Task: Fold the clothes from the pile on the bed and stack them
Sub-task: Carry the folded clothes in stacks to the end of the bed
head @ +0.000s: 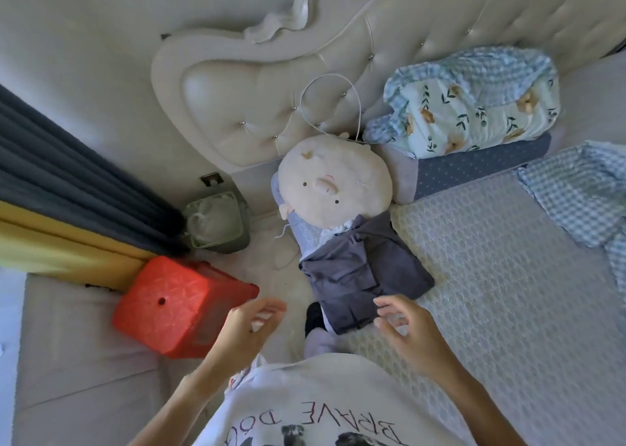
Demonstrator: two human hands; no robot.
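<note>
- One bed (491, 276), covered in a pale textured sheet, carries the things; its tufted headboard (271, 83) stands at the far edge.
- One stack (362, 269) of folded clothes lies at the bed's left edge: a dark grey garment on top, with a light blue piece and a bit of white showing under it on the headboard side.
- How many garments the stack holds cannot be told; three colours show.
- One round plush pillow (333, 181) with a small face lies just beyond the stack, touching it, near the headboard.
- One floral bundle (474, 107) with blue check trim rests on a grey dotted pillow (481, 166) against the headboard.
- One blue check cloth (582, 195) lies loose at the bed's right edge, well apart from the stack.
- Two hands are in view, both bare and holding nothing.
- The left hand (249, 327) hovers off the bed's left edge, above the floor, fingers loosely curled and slightly blurred.
- The right hand (406, 327) hovers at the near end of the stack, fingers spread and relaxed, fingertips just at the grey garment's edge; whether they touch it cannot be told.
- Both forearms reach forward from the bottom of the view, either side of a white printed shirt (321, 405).
- On the floor to the left: one red stool (179, 306) tipped on its side, and one small green fan (216, 222) beside dark and yellow curtains (67, 191).
</note>
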